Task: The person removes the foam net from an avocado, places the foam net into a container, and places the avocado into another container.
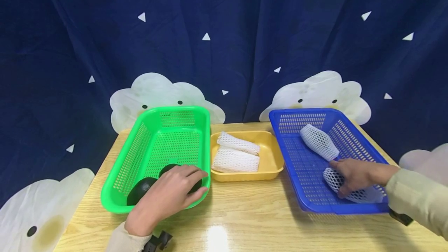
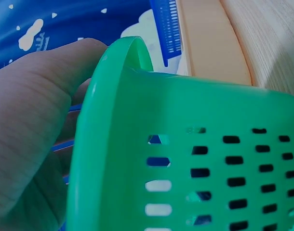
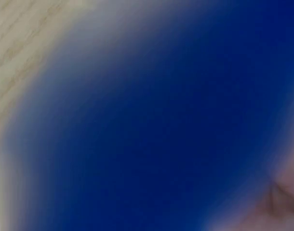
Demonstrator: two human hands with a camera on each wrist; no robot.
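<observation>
My left hand [image 1: 171, 189] reaches over the near wall of the green basket [image 1: 120, 166], its loosely bent fingers and thumb spread around a black rounded object [image 1: 196, 186]. Two more such black objects show beside it, one [image 1: 141, 190] at the left and another [image 1: 167, 169] partly covered by the hand. In the left wrist view, thumb and fingers appear behind the green rim. On the right, my right hand [image 1: 357, 174] grips a white foam net sleeve [image 1: 334, 180] with something dark inside, low in the blue basket [image 1: 297, 182]. A blue blur fills most of the right wrist view.
Between the baskets stands a yellow tray [image 1: 271, 154] with two flat foam net sleeves [image 1: 236, 160]. Another filled foam net [image 1: 318, 141] lies farther back in the blue basket. The wooden table [image 1: 245, 209] runs up to a dark blue curtain [image 1: 238, 30].
</observation>
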